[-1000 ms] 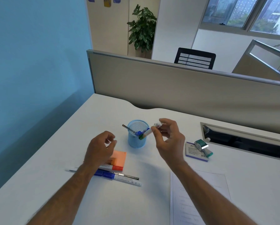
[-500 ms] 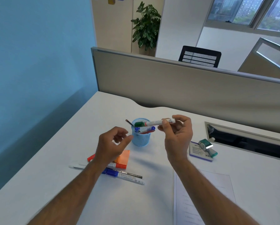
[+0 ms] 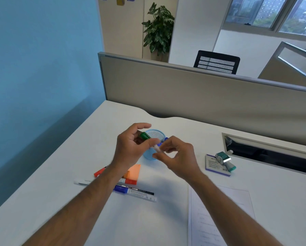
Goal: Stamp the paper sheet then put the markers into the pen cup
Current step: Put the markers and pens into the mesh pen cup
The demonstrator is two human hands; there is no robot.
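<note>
On the desk (image 3: 166, 219), the sheet (image 3: 219, 219) lies near the front edge, right of centre. Beyond it stands the cup (image 3: 155, 134), a blue marker already inside. The left hand (image 3: 131, 150) has risen from the desk and now grasps the green marker (image 3: 145, 135) over the cup; the right hand (image 3: 178, 157), which held it half a second ago, pinches its white end. Three markers (image 3: 134, 191) still lie loose.

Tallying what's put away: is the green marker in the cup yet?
Not yet. The green marker is held above the cup by the left hand and right hand.
</note>
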